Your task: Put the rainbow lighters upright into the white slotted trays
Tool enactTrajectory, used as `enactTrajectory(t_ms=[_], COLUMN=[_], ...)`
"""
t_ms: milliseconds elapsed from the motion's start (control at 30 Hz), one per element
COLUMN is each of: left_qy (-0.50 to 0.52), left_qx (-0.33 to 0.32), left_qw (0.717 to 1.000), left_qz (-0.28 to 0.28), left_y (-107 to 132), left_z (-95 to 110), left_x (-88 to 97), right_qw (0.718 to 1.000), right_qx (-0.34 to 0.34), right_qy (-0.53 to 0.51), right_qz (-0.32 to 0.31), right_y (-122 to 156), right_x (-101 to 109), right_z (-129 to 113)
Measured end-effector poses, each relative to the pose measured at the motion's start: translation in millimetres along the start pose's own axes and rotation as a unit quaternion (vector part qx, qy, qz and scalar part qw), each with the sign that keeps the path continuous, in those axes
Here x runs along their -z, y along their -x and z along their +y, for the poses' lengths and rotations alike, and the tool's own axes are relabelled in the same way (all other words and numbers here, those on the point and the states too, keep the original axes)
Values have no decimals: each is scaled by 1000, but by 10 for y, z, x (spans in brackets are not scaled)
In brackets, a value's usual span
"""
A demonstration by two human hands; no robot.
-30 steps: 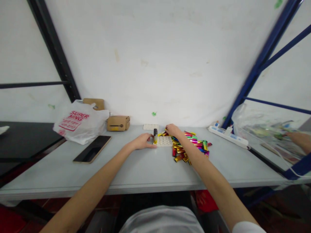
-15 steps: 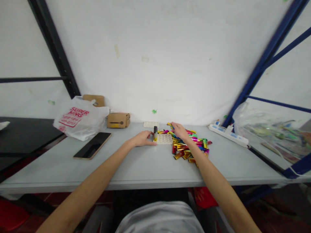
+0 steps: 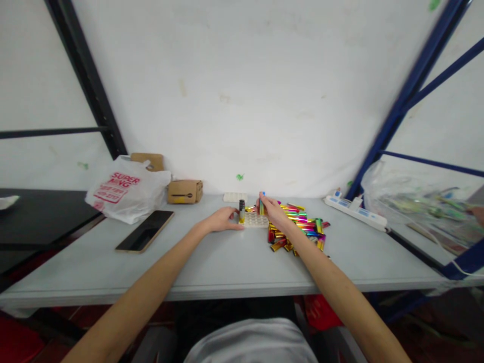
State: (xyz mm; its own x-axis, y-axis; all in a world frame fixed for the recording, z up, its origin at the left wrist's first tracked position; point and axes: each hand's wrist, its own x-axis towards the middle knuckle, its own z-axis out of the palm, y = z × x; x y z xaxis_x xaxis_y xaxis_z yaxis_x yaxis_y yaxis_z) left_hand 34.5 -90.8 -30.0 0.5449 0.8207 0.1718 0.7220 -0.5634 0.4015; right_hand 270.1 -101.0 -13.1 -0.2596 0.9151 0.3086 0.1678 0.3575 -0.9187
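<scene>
My left hand rests on the grey table, fingers curled against the left edge of a small white tray with round holes. One dark-capped tube stands upright in the tray's left corner. My right hand hovers over the tray's right side, pinching a shiny multicoloured tube held upright. A heap of several metallic coloured tubes lies just right of the tray.
A dark phone lies at the left, beside a white plastic bag with red print and a small cardboard box. Another white tray sits by the wall. A white power strip lies at the right, by the blue rack frame.
My right hand has lifted a coloured tube out of the heap and brought it upright over the tray. My left hand has stayed at the tray's left edge.
</scene>
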Motion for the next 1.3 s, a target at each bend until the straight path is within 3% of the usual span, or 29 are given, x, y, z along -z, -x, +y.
enactTrajectory(t_ms=[167,300,467,567,733,900,1100,1300], left_qy=[2,7,8,12,9,10,25,12], left_qx=[2,6,6,6,8,6,-1,-6], left_qw=[1000,1000,1000,1000,1000,1000,1000,1000], left_qz=[-3,5,7,4,0,6,7,5], left_y=[0,9,3,1,10,14,-1,6], left_z=[-9,4,-5,-4,22,47,-7,-14], left_x=[-7,-5,-12,-10,3,11,-23,-27], right_qw=[987,992,992,981,970,968,931,922], right_qx=[-63,-79,-24,14,97,123,198,188], right_qy=[-121,-74,126,193,224,220,305,337], right_qz=[-89,-61,-6,22,-1,0,-2,33], right_y=[70,101,139,153,183,216,204,204], right_x=[-89,-133,-230,-301,-376,-363,-290,-263], right_z=[-73,-106,-135,-129,-109,-109,-106,-136])
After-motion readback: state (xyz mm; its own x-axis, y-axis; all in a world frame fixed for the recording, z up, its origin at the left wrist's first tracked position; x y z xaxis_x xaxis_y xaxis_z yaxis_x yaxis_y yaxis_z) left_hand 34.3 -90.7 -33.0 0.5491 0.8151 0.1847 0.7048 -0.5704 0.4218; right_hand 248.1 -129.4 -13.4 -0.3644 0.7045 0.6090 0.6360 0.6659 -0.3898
